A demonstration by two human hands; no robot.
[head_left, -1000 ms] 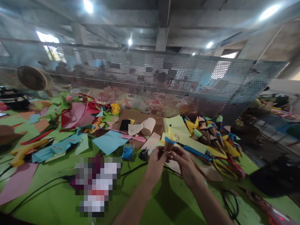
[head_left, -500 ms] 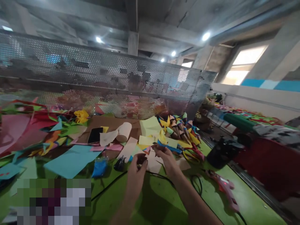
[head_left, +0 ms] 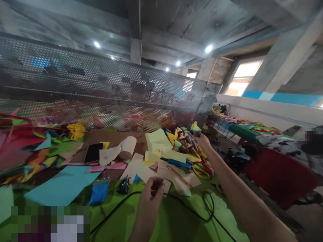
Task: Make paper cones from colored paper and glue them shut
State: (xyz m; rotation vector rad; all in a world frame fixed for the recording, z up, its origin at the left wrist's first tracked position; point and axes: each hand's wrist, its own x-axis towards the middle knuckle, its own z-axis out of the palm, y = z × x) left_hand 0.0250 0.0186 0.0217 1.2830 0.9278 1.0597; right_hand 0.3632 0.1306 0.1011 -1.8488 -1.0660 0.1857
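My right hand is stretched out to the far right of the table. Its fingers are closed on a yellow and blue paper piece, beside a pile of small paper cones. Low in the middle, my left hand is loosely curled, thumb and fingers slightly apart, with nothing visible between them. Scraps of pale paper lie just past it. A blue-handled cutter and yellow-and-red scissors rest between the hands. My right forearm hides most of the glue gun.
A black cable loops over the green tabletop. On the left are blue paper, a phone, a paper roll and small bags of blue and black material. A perforated metal screen stands behind.
My right hand has moved away from my left, forward and right to the cones, carrying the yellow and blue piece. My left hand stays low, slightly nearer me. The view has turned right.
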